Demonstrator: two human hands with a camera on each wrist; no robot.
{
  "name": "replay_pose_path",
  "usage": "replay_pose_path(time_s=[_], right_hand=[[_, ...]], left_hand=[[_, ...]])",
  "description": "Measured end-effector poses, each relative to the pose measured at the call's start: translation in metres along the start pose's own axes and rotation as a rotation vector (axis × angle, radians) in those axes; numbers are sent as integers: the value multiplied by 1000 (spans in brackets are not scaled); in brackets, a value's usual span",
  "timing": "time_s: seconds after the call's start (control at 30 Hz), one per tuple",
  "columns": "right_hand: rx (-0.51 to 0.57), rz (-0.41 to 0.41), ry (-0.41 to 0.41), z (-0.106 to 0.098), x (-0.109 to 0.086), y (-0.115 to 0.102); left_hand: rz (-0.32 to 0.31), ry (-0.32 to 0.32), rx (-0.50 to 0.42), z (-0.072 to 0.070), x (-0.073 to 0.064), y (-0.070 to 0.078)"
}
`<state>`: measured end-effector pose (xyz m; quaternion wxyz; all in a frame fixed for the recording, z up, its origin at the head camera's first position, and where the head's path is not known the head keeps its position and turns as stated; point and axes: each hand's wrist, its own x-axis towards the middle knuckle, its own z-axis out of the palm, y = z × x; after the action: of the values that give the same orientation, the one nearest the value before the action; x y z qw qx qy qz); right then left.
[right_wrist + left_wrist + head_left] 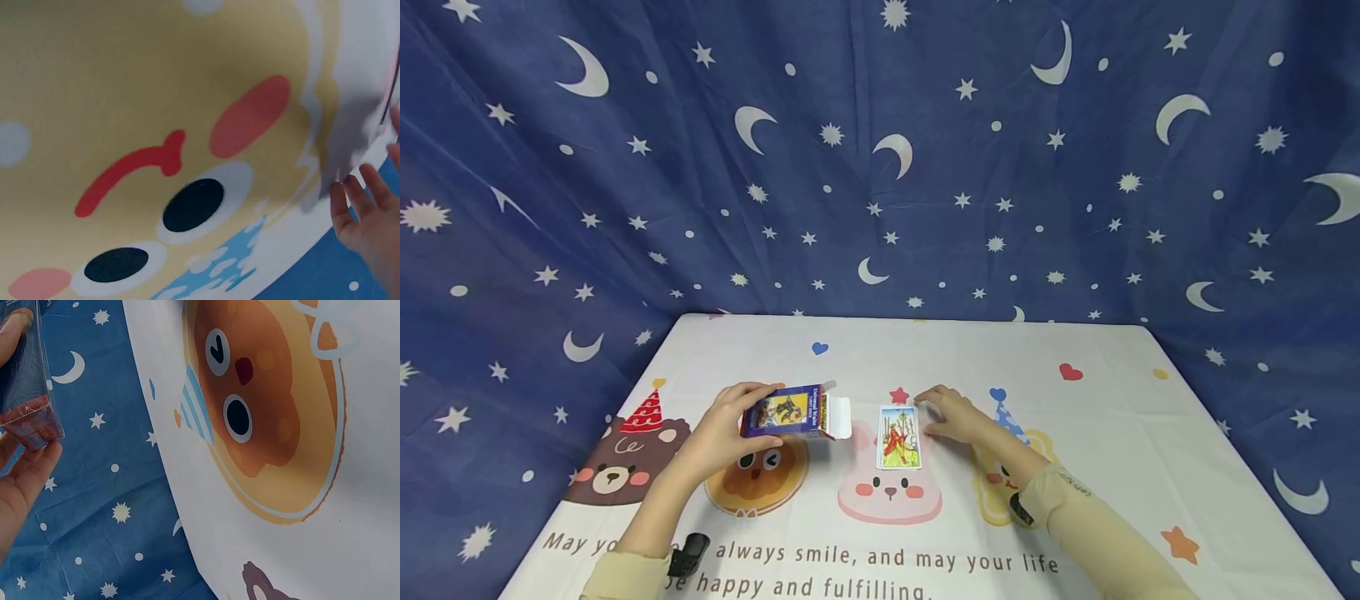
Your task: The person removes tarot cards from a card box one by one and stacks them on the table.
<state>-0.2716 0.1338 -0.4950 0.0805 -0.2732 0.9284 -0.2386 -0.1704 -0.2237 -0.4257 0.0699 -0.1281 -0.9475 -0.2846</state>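
Observation:
My left hand point(722, 432) grips a blue tarot card box point(784, 411) above the table, fingers along its far side and thumb along the near side. The box lies on its side in the air, its white flap point(841, 418) open towards the right. In the left wrist view, the box's closed end point(31, 419) shows between thumb and fingers. To the right of the flap, a stack of tarot cards point(898, 437) lies face up on the table, a red-robed figure on top. Beside the stack's right edge is my right hand point(953, 415), fingers loosely bent, holding nothing.
A white tablecloth point(1000, 358) printed with cartoon animals, hearts and lettering covers the table. Behind the far edge hangs a dark blue curtain point(820, 183) with moons and stars. A dark band point(688, 554) sits at my left wrist.

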Motion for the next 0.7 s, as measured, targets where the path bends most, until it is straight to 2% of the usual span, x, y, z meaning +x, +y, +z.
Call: replay_pose_path(time_s=[0.13,0.27,0.53,0.7], right_hand=[[0,18,107,3,8,4],[0,60,153,6,14,2],[-39,120,154,9,17,-4],[-9,81,107,7,14,-5]], left_hand=[[-2,1,0,1,0,0],[2,-5,-6,1,1,0],[-2,-2,-6,0,1,0],[0,0,-7,0,0,0]])
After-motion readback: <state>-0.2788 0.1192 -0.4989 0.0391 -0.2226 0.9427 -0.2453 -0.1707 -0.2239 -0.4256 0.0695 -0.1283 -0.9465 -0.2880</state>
